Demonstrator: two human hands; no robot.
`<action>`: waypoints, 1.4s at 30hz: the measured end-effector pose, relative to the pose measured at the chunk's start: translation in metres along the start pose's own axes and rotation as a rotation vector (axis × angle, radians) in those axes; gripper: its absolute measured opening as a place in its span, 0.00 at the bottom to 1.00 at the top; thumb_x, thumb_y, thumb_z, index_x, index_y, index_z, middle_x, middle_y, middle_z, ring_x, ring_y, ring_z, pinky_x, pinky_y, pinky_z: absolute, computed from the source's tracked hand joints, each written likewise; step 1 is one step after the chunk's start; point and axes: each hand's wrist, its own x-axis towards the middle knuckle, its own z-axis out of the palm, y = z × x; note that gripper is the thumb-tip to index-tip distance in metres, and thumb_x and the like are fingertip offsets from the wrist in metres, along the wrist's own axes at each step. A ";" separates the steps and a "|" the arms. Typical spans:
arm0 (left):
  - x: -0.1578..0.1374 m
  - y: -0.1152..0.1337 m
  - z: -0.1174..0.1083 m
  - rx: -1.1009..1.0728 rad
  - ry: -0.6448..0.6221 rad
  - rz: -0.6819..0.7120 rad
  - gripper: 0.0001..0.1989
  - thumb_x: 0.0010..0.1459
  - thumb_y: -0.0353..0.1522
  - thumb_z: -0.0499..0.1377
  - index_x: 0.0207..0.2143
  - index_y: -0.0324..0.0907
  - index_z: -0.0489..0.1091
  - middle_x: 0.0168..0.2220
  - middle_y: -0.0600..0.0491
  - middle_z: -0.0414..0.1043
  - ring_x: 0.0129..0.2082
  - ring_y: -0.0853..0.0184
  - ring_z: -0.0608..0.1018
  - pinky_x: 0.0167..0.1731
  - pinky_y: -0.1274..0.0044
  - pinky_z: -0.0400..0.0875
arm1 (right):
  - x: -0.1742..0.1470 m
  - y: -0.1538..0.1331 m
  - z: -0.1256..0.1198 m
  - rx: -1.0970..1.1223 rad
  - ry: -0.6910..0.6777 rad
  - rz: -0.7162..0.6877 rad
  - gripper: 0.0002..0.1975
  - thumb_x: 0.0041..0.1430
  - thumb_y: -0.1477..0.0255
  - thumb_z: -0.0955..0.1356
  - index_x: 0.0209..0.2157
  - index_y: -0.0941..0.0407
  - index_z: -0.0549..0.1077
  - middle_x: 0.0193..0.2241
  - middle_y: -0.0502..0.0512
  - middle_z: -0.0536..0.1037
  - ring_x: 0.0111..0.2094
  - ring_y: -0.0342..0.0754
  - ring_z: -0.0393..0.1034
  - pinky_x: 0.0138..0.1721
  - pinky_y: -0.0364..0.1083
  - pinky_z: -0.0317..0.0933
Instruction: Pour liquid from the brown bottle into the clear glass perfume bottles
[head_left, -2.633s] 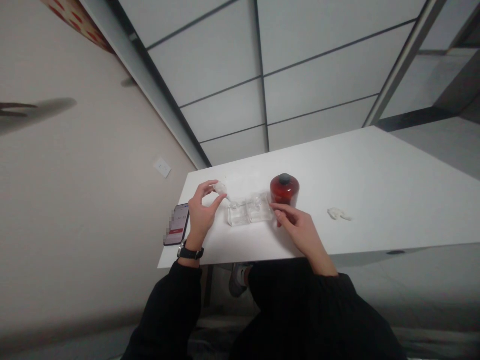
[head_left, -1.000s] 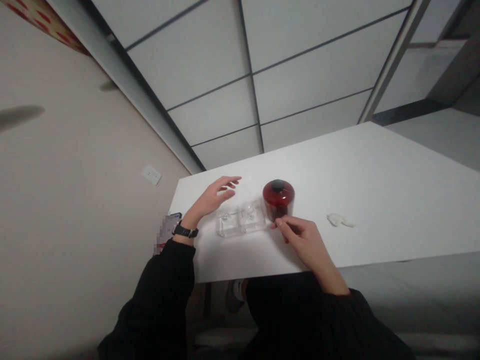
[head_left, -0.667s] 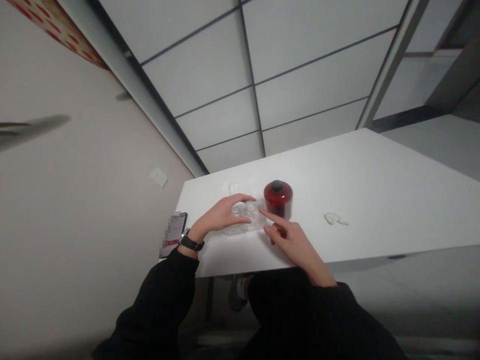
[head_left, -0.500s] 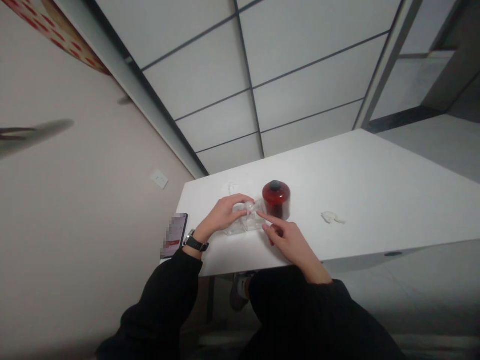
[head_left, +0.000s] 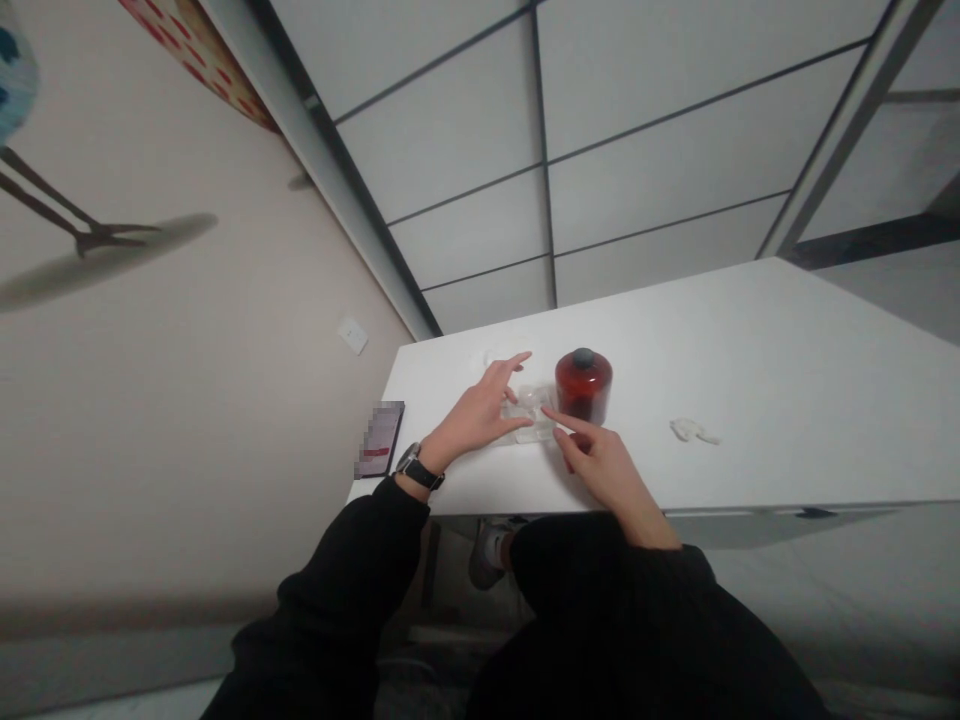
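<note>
Centrally, on the white table (head_left: 780,380): one clear box (head_left: 536,430), its left part hidden behind the left hand, a clear rounded piece (head_left: 529,394) showing at its far side; one left hand (head_left: 489,408), spread, thumb and fingers wide apart, thumb tip over the box; one right hand (head_left: 596,462), index finger stretched to the box's right edge, thumb apart from it, the other fingers curled; whether that fingertip touches, I cannot tell; one red bottle (head_left: 583,388) with a dark cap, upright, just right of the box; one crumpled white scrap (head_left: 691,431), well to the right; one phone (head_left: 380,442), lying at the left edge; one black-strapped watch (head_left: 421,468), on the left wrist.
</note>
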 end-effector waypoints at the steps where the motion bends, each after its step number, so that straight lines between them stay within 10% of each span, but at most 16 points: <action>1: -0.002 -0.001 -0.003 0.020 0.027 -0.010 0.46 0.59 0.42 0.71 0.73 0.51 0.50 0.66 0.39 0.62 0.46 0.58 0.80 0.53 0.58 0.77 | 0.000 0.000 0.000 0.010 -0.004 -0.002 0.29 0.66 0.59 0.63 0.63 0.58 0.76 0.16 0.47 0.71 0.22 0.48 0.64 0.32 0.46 0.60; 7: 0.004 -0.003 -0.010 -0.069 -0.014 0.145 0.49 0.60 0.43 0.70 0.75 0.55 0.45 0.76 0.39 0.43 0.64 0.50 0.71 0.66 0.54 0.67 | 0.001 0.001 0.002 0.040 0.015 0.011 0.29 0.66 0.59 0.64 0.62 0.58 0.77 0.16 0.46 0.69 0.21 0.47 0.63 0.32 0.46 0.61; 11: 0.012 -0.001 -0.010 -0.028 -0.020 0.053 0.51 0.60 0.42 0.70 0.76 0.53 0.45 0.73 0.38 0.52 0.48 0.58 0.79 0.55 0.57 0.76 | 0.002 0.002 0.003 0.049 0.014 0.001 0.29 0.66 0.59 0.63 0.62 0.58 0.77 0.17 0.46 0.69 0.21 0.47 0.62 0.31 0.46 0.59; 15: 0.016 -0.005 -0.011 -0.011 -0.012 0.111 0.52 0.57 0.43 0.72 0.75 0.51 0.47 0.75 0.38 0.48 0.62 0.50 0.72 0.65 0.54 0.66 | 0.002 0.003 0.003 0.065 0.005 -0.008 0.30 0.66 0.58 0.63 0.63 0.58 0.77 0.17 0.46 0.68 0.22 0.47 0.62 0.31 0.46 0.59; 20: 0.018 -0.003 -0.011 -0.039 -0.116 0.083 0.48 0.61 0.39 0.68 0.75 0.54 0.46 0.73 0.39 0.54 0.53 0.56 0.78 0.59 0.55 0.72 | 0.002 0.004 0.003 0.084 0.009 -0.013 0.29 0.66 0.58 0.63 0.62 0.58 0.77 0.17 0.47 0.68 0.22 0.47 0.60 0.30 0.45 0.58; 24: 0.019 -0.001 -0.007 0.012 -0.133 0.158 0.46 0.59 0.39 0.70 0.74 0.51 0.51 0.73 0.40 0.56 0.70 0.47 0.64 0.69 0.50 0.60 | 0.003 0.003 0.003 0.089 0.007 -0.013 0.28 0.66 0.60 0.63 0.61 0.58 0.78 0.17 0.47 0.68 0.22 0.47 0.60 0.29 0.45 0.58; 30: 0.022 -0.001 -0.011 0.047 -0.138 0.121 0.42 0.65 0.36 0.65 0.75 0.54 0.49 0.71 0.42 0.60 0.54 0.56 0.78 0.58 0.58 0.73 | 0.003 0.001 0.001 0.067 -0.003 -0.011 0.27 0.67 0.62 0.63 0.62 0.57 0.78 0.17 0.46 0.68 0.22 0.46 0.60 0.29 0.44 0.57; 42: 0.022 0.005 -0.012 0.119 -0.197 0.146 0.48 0.57 0.38 0.73 0.74 0.51 0.52 0.73 0.40 0.58 0.73 0.47 0.62 0.70 0.50 0.60 | 0.004 0.002 0.001 0.071 0.007 -0.008 0.25 0.67 0.63 0.64 0.60 0.55 0.79 0.17 0.47 0.69 0.22 0.48 0.62 0.31 0.45 0.60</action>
